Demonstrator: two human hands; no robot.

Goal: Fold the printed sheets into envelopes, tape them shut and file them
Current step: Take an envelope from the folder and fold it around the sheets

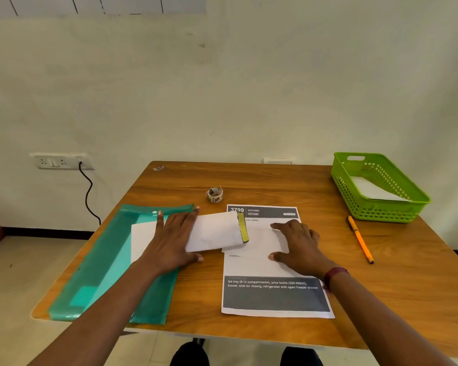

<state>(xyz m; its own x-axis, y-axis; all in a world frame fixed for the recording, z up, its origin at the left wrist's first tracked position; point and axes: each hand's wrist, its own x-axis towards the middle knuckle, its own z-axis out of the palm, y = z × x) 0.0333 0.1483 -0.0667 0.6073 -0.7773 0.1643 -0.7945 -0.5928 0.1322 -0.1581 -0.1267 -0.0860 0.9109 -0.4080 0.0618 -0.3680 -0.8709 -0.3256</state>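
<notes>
A folded white envelope (217, 231) with a yellow tape strip (243, 227) along its right end lies across the table's middle. My left hand (175, 239) rests flat on its left part, fingers straight. A second folded white paper (257, 241) lies on a printed sheet (273, 294) with grey bands. My right hand (299, 247) presses on that paper with spread fingers. A teal plastic folder (98, 270) lies at the left, with a white sheet (142, 239) sticking out from under my left hand.
A small tape roll (215, 194) stands behind the papers. A green perforated basket (378, 186) holding white paper sits at the back right corner. An orange pen (360, 239) lies to the right. The wooden table (394, 299) ends near my knees.
</notes>
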